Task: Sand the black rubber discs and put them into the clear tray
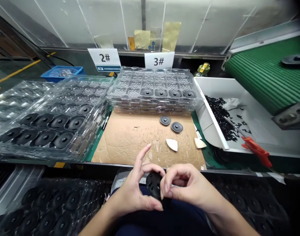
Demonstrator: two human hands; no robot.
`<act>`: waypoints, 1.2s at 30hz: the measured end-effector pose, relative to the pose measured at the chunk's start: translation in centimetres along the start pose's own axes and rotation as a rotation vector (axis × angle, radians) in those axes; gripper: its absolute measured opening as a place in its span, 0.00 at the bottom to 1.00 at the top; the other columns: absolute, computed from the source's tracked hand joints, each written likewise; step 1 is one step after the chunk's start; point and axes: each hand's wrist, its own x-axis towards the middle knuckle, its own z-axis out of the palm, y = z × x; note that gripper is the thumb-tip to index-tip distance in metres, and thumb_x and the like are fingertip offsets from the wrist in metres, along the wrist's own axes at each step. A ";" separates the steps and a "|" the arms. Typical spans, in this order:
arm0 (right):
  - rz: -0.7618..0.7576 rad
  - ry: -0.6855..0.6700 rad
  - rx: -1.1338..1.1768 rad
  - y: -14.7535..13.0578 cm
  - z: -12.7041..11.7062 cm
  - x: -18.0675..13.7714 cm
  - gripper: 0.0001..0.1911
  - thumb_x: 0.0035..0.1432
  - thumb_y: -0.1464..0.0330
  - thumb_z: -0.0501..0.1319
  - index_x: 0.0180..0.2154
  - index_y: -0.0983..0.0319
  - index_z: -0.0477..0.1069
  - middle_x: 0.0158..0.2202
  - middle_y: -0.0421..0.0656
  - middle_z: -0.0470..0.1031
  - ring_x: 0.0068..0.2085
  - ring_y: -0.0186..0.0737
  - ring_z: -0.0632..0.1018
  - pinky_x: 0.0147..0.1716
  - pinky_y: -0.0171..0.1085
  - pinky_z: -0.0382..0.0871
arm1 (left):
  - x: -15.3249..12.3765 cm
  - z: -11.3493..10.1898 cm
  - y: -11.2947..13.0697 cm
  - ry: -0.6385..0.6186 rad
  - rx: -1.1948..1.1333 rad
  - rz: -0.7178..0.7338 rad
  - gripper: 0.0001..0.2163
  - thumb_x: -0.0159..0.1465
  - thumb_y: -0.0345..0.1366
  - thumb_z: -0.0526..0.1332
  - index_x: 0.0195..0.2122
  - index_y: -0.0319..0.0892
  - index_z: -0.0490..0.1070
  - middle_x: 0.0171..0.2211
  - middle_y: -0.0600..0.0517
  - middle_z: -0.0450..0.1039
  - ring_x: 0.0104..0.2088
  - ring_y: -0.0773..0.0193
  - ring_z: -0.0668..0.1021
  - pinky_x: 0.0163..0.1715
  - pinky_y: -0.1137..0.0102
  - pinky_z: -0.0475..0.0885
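Low in front of my lap, my left hand (pixel 140 186) grips a black, rounded plastic part (pixel 153 184) between thumb and fingers, its index finger raised. The part is tilted, with its ribbed underside partly showing. My right hand (pixel 183 183) is closed in a pinch at the part's right edge; whatever lies between those fingertips is hidden. Beyond the hands, two similar dark discs (pixel 165 120) (pixel 177 127) lie on a cardboard sheet (pixel 125 141). Two pale wedge-shaped pieces (pixel 172 144) (pixel 200 143) lie nearer to me.
Stacked clear trays (pixel 152 106) stand at the back, several discs in the front row. More trays (pixel 91 88) holding discs are on the left. To the right, a white bin (pixel 210 129) contains small black clips and red-handled pliers (pixel 257 150), below a green conveyor belt (pixel 270 70).
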 end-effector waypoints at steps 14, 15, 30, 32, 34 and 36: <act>-0.211 0.348 0.094 2.7 -4.6 -0.9 0.03 0.50 0.71 0.66 0.28 0.58 0.73 0.28 0.38 0.77 0.32 0.31 0.76 0.33 0.31 0.68 | 5.5 0.7 -2.7 0.086 0.123 0.230 0.49 0.48 0.39 0.69 0.62 0.50 0.34 0.49 0.44 0.68 0.53 0.52 0.68 0.54 0.54 0.60; -0.257 0.345 0.154 2.7 -5.0 -1.0 0.04 0.50 0.72 0.66 0.29 0.58 0.72 0.28 0.37 0.77 0.31 0.31 0.75 0.33 0.30 0.67 | 5.9 0.8 -2.7 0.073 0.132 0.241 0.49 0.47 0.38 0.69 0.62 0.50 0.34 0.49 0.44 0.68 0.53 0.52 0.68 0.54 0.54 0.60; -0.297 0.368 -0.134 1.5 -7.9 -1.3 0.08 0.52 0.74 0.63 0.33 0.54 0.72 0.29 0.38 0.72 0.31 0.32 0.70 0.30 0.33 0.62 | 9.7 2.4 -2.1 -0.070 0.173 0.210 0.49 0.47 0.36 0.69 0.62 0.52 0.34 0.49 0.44 0.67 0.52 0.55 0.70 0.54 0.56 0.63; -0.318 0.352 0.060 2.0 -8.3 -1.3 0.08 0.49 0.72 0.66 0.31 0.55 0.71 0.25 0.36 0.70 0.27 0.31 0.68 0.27 0.32 0.60 | 9.9 2.5 -2.1 -0.076 0.183 0.224 0.49 0.47 0.35 0.69 0.62 0.52 0.34 0.49 0.44 0.67 0.52 0.55 0.70 0.53 0.56 0.63; -0.338 0.380 0.230 2.6 -8.8 -1.4 0.10 0.45 0.70 0.69 0.29 0.56 0.69 0.22 0.35 0.67 0.24 0.30 0.66 0.24 0.31 0.58 | 10.0 2.5 -2.1 -0.053 0.206 0.227 0.48 0.48 0.34 0.69 0.62 0.52 0.35 0.49 0.44 0.67 0.51 0.55 0.70 0.53 0.56 0.63; -0.338 0.444 0.290 3.2 -9.4 -1.7 0.13 0.42 0.67 0.71 0.28 0.57 0.68 0.20 0.35 0.67 0.22 0.30 0.66 0.22 0.31 0.58 | 10.0 2.3 -2.2 -0.026 0.223 0.216 0.48 0.48 0.35 0.69 0.61 0.52 0.35 0.49 0.44 0.67 0.51 0.55 0.71 0.53 0.56 0.63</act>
